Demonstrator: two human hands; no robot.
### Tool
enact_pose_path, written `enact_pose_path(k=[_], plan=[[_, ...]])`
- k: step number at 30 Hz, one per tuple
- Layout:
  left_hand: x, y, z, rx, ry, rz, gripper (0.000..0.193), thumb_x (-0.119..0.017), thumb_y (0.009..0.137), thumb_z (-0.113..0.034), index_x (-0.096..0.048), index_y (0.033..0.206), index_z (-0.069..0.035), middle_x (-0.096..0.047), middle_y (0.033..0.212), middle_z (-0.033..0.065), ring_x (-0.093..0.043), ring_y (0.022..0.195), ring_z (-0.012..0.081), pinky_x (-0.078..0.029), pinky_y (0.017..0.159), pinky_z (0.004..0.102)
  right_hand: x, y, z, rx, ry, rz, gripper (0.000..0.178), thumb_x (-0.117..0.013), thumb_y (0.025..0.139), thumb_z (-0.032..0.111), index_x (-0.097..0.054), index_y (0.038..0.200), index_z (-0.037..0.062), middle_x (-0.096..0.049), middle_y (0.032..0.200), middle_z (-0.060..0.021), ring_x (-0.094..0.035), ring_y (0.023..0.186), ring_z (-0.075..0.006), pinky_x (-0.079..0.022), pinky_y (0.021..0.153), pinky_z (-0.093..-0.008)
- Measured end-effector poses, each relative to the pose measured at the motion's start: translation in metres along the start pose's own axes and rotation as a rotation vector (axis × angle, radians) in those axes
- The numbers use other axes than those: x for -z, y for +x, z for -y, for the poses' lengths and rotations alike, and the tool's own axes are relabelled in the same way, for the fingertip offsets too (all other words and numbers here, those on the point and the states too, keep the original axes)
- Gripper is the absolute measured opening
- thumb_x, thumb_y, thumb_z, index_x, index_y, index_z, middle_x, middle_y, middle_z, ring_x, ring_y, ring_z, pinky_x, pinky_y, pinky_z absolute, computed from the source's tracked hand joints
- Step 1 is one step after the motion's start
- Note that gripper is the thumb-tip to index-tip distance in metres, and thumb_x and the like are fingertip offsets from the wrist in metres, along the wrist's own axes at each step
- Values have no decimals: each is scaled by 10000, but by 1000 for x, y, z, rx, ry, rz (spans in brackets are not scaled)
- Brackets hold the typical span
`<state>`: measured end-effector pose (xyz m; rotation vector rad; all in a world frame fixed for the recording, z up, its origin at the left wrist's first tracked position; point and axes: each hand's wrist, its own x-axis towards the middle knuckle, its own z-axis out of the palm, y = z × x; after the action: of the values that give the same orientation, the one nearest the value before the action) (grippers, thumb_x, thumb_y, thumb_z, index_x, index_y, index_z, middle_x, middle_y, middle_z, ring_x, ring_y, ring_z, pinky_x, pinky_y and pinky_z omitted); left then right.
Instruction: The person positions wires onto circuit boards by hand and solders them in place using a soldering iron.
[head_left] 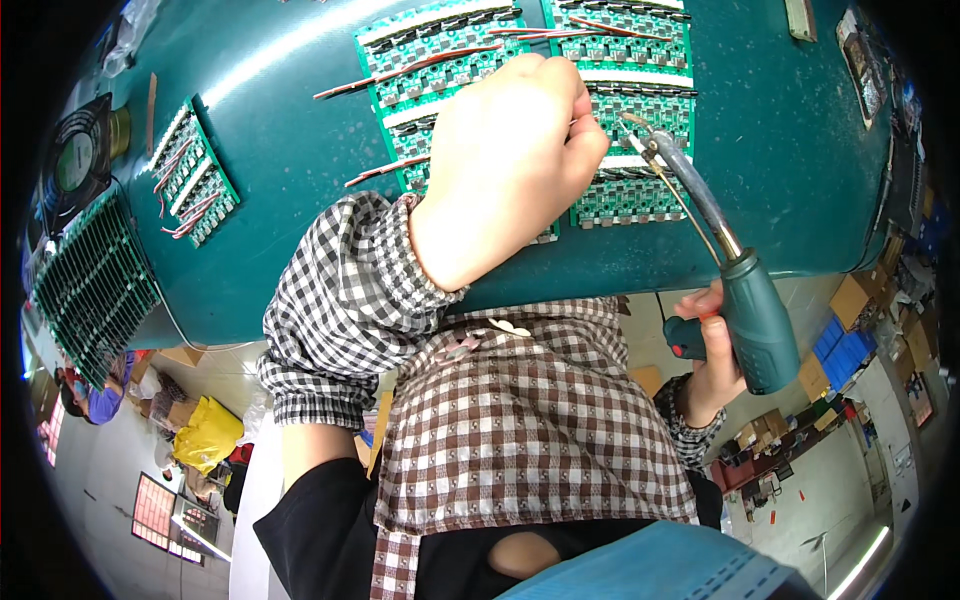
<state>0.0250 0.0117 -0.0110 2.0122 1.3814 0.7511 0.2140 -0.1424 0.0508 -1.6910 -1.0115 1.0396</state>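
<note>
My right hand is wrapped round the pistol grip of a dark green soldering gun. Its bent metal barrel points up and left, and the tip is over the right-hand green circuit board panel. My left hand is closed in a pinch above the boards, close to the tip. What its fingers hold is too small or hidden to make out. The hand covers part of the left-hand circuit board panel. Red and white wires lie across both panels.
On the left of the green work mat lies a smaller board panel with wires. A fan and a stack of green boards stand at the left edge. A worn, dark-framed block lies at the far right.
</note>
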Motion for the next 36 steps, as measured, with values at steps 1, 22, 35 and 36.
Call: enact_pose_path(k=[1,22,35,36], plan=[[0,0,0,-4,4,-2,86,-653,667,-51,-576,705,-48,-557,646,72,-560,583,207,-463,552,309,-1,0,0,-1,-19,0,338,-604,813,107,-539,1067,-105,-585,868,-157,-605,760,-242,-559,643,-343],[-1,-1,1,-30,20,-27,103,-651,651,-28,-566,701,-57,-538,628,57,-542,566,197,-451,530,300,-7,0,3,-36,-93,20,393,-623,800,106,-529,1109,-117,-588,819,-144,-589,732,-230,-524,677,-374],[-3,-2,2,-53,22,-47,115,-659,648,-21,-563,702,-54,-529,618,54,-537,559,202,-443,519,305,-8,-2,2,-34,-101,12,401,-610,802,80,-514,1132,-126,-586,807,-147,-584,730,-229,-525,683,-381],[-3,-2,2,-53,22,-47,115,-659,648,-21,-563,702,-54,-529,618,54,-537,559,202,-443,519,305,-9,-2,2,-44,-96,-2,400,-610,802,80,-515,1131,-126,-586,802,-145,-584,727,-230,-524,682,-381]])
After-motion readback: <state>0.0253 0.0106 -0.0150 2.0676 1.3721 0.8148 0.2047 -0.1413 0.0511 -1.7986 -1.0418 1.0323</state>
